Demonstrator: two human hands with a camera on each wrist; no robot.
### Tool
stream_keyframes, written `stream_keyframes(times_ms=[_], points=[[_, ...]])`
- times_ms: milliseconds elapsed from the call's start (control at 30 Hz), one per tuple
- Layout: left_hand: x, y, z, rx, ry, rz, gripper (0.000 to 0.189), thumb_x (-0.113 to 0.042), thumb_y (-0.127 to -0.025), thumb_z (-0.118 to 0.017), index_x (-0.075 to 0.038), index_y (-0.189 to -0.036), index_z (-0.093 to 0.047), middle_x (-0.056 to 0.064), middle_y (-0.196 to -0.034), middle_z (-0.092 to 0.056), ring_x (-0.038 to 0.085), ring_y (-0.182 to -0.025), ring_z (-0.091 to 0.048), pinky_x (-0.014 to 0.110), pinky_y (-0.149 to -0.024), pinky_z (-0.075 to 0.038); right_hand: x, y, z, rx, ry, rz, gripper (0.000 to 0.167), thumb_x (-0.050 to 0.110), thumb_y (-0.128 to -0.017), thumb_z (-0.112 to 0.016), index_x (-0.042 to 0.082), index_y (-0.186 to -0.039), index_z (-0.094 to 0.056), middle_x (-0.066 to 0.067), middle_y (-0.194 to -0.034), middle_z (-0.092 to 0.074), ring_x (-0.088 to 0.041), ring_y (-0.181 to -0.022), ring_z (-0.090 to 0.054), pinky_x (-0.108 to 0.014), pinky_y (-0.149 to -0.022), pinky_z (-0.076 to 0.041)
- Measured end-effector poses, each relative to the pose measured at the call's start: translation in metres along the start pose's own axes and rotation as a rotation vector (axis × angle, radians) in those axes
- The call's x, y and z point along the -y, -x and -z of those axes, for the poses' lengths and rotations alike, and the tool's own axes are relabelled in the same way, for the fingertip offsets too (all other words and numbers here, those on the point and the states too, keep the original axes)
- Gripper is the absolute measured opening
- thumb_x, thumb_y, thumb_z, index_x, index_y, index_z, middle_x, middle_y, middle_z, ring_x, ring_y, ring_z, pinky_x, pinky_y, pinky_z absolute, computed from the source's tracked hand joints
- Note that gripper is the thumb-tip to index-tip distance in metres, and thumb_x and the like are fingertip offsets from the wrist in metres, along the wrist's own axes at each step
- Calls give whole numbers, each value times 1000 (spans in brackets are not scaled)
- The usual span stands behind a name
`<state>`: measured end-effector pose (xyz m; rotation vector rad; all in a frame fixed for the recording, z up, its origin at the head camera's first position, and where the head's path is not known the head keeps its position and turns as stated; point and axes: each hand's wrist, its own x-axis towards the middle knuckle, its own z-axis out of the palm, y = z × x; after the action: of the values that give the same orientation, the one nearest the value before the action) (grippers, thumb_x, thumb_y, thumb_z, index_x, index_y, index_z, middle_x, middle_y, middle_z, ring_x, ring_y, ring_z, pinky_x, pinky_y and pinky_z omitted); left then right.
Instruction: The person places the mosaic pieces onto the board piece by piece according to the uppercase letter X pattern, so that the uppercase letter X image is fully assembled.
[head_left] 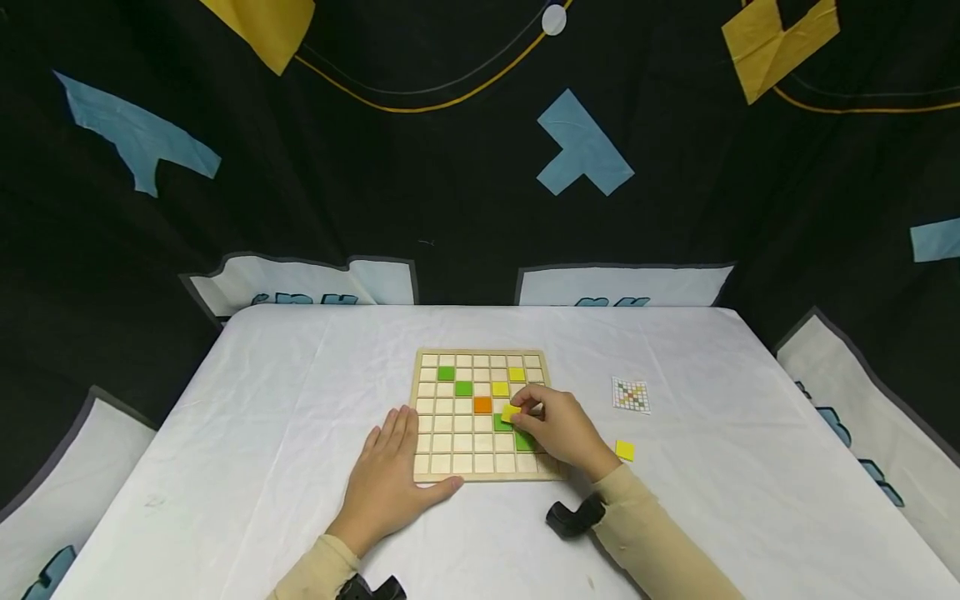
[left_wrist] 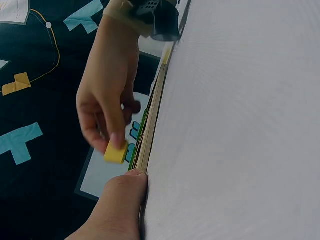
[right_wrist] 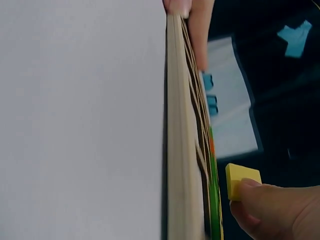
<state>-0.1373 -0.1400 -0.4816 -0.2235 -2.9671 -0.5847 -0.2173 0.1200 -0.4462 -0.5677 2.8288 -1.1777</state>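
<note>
A wooden grid board (head_left: 452,442) lies flat with green, yellow and orange squares in some of its cells. My left hand (head_left: 386,475) rests along the board's left side, fingers straight, with the thumb on the front edge. Between thumb and fingers, my right hand (head_left: 558,427) pinches a yellow square tile (right_wrist: 243,179) just above the board. Its hold on the tile also shows in the left wrist view. A green square (head_left: 525,442) sits beneath that hand, partly covered, and the hand hides part of the board's right side.
A loose yellow tile (head_left: 624,451) lies on the white tablecloth (head_left: 300,375) near my right wrist. Beyond it is a small card (head_left: 631,395) printed with a coloured grid. Behind the table hangs a black curtain (head_left: 450,208) with blue and yellow shapes.
</note>
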Motion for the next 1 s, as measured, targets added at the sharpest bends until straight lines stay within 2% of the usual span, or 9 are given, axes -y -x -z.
stream_keyframes(times_ms=[400,533,800,1000], points=[[-1,1,0,-10,-13,-11,122,-82,-77,-57,6,-154,-25,21,-162,-24,36,-153,-21,54,-123,-20,26,-20,-33,61,79,95,10,22,-90,-74,22,-100,-70,14,-81,-65,-4,-78,-58,-27,-80,-50],[-1,1,1,-8,-13,-10,122,-82,-77,-57,6,-154,-24,21,-162,-24,35,-153,-21,54,-123,-20,30,-22,-38,80,92,107,10,25,-91,-74,21,-99,-71,15,-80,-65,-3,-77,-58,-26,-77,-50],[0,1,2,-5,-18,-12,122,-83,-77,-56,5,-154,-23,20,-163,-23,35,-153,-21,55,-123,-20,36,-21,-42,89,117,97,8,27,-90,-74,21,-95,-73,13,-88,-66,-9,-88,-57,-29,-82,-49],[0,1,2,-5,-13,-12,122,-83,-77,-55,6,-154,-24,20,-163,-23,35,-153,-21,55,-123,-20,37,-20,-42,89,175,118,10,26,-89,-75,20,-97,-75,11,-93,-65,-9,-88,-52,-26,-79,-47]])
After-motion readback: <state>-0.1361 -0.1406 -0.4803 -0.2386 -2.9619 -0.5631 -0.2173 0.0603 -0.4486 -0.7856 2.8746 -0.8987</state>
